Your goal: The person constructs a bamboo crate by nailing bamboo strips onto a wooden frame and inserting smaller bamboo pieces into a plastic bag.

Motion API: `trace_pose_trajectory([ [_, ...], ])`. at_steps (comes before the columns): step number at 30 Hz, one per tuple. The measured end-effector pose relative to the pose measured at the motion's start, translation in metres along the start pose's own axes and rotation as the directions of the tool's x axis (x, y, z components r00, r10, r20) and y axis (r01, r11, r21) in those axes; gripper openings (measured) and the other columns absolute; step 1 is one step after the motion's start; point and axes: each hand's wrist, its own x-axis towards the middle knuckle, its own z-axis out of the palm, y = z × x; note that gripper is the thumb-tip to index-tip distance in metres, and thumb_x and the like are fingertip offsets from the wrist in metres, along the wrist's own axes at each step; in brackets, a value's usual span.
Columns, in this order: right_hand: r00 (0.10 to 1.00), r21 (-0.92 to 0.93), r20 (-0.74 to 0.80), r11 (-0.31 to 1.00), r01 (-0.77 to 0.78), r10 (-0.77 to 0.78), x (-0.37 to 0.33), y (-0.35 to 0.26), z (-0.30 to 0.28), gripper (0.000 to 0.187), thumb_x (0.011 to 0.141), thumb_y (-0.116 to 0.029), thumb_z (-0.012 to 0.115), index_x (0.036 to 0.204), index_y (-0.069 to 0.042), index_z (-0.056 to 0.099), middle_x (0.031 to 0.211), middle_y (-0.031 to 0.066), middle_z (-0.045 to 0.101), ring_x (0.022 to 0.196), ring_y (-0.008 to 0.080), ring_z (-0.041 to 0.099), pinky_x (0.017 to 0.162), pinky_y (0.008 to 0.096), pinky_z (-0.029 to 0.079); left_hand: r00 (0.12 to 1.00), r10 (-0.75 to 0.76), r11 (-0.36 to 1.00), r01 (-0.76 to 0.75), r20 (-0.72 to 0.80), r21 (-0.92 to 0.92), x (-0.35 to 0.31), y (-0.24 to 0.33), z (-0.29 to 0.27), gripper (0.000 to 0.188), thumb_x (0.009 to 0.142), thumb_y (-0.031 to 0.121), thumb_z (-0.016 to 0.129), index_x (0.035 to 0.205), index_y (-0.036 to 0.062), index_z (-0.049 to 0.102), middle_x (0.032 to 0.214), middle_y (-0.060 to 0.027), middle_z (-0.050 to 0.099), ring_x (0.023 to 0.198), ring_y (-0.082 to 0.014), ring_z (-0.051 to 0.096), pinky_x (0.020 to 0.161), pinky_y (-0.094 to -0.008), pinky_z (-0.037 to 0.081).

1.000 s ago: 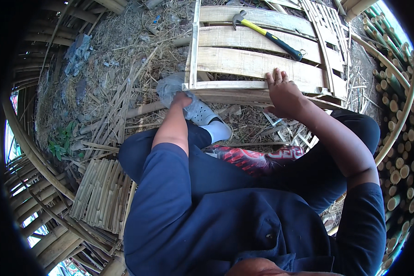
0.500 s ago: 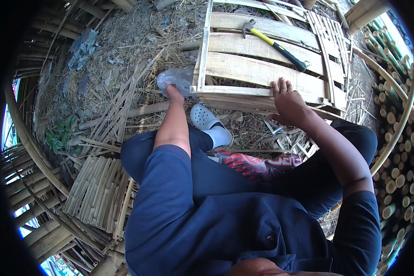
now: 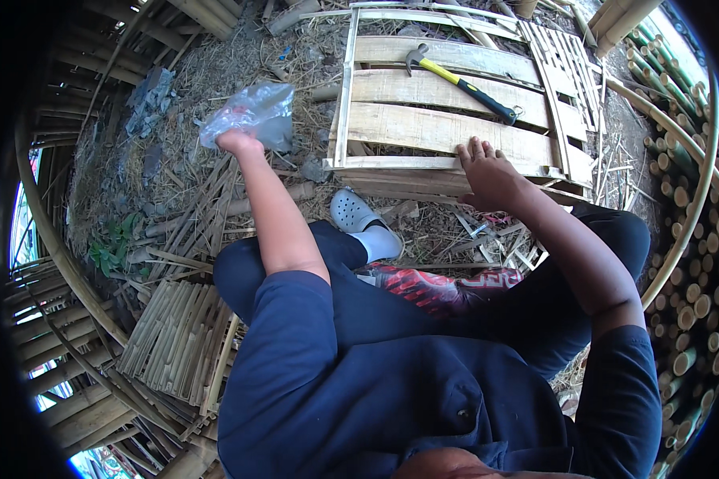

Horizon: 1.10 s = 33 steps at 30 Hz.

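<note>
Straw-strewn ground, upper frame. Left hand (image 3: 238, 140) clenched on clear plastic bag (image 3: 252, 116); right hand (image 3: 487, 172) flat, released, on bamboo panel (image 3: 447, 132). Hammer (image 3: 459, 82) lies untouched.

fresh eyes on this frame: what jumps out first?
The left hand stretched out to the person's left, gripping a crumpled clear plastic bag above the straw-littered ground. Next, the right hand pressed flat on the near edge of a slatted bamboo panel straight ahead. A hammer with a yellow-and-black handle lies untouched across the panel's far slats.
</note>
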Motion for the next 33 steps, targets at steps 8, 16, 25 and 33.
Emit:
trace_pose_trajectory([
  [8, 0.987, 0.137, -0.137, 0.985, 0.107, -0.089, -0.007, 0.017, -0.006, 0.076, 0.091, -0.04, 0.075, 0.149, -0.003, 0.044, 0.149, 0.0257, 0.048, 0.137, 0.0392, 0.052, 0.118, 0.0572, 0.038, 0.875, 0.164, 0.987, -0.148, 0.455, -0.07, -0.099, 0.138, 0.084, 0.063, 0.101, 0.044, 0.033, 0.14, -0.0017, 0.052, 0.14, -0.0224, 0.058, 0.133, -0.0388, 0.054, 0.112, -0.0616, 0.038],
  [16, 0.854, 0.38, -0.518, 0.906, 0.189, 0.039, -0.023, 0.041, -0.039, 0.044, 0.097, -0.033, 0.067, 0.126, 0.0, 0.065, 0.102, 0.0237, 0.072, 0.099, 0.0419, 0.069, 0.09, 0.0494, 0.056, 0.694, 0.318, 0.945, -0.175, 0.646, -0.278, -0.177, 0.17, 0.113, 0.072, 0.093, 0.05, 0.054, 0.136, -0.0086, 0.057, 0.138, -0.0258, 0.061, 0.132, -0.0427, 0.056, 0.113, -0.0656, 0.039],
  [25, 0.802, 0.812, -0.53, 0.438, 0.386, 0.276, -0.055, 0.065, -0.076, 0.057, 0.105, -0.046, 0.056, 0.132, 0.004, 0.061, 0.116, 0.017, 0.073, 0.105, 0.0242, 0.071, 0.091, 0.0387, 0.057, 0.601, 0.001, 0.99, 0.113, 0.799, -0.086, -0.232, 0.129, 0.138, 0.078, 0.098, 0.055, 0.044, 0.144, -0.008, 0.05, 0.146, -0.024, 0.056, 0.135, -0.0437, 0.054, 0.115, -0.0597, 0.04],
  [33, 0.897, 0.766, -0.441, -0.537, 0.353, -0.039, -0.067, 0.052, -0.076, 0.1, 0.093, -0.078, 0.049, 0.155, 0.0, 0.036, 0.135, 0.0244, 0.06, 0.13, 0.035, 0.058, 0.097, 0.0524, 0.053, 0.133, -0.228, 0.968, 0.134, 0.965, 0.21, -0.286, 0.061, 0.139, 0.083, 0.092, 0.069, 0.061, 0.137, -0.0003, 0.057, 0.127, -0.0172, 0.067, 0.119, -0.0322, 0.064, 0.106, -0.0523, 0.05],
])
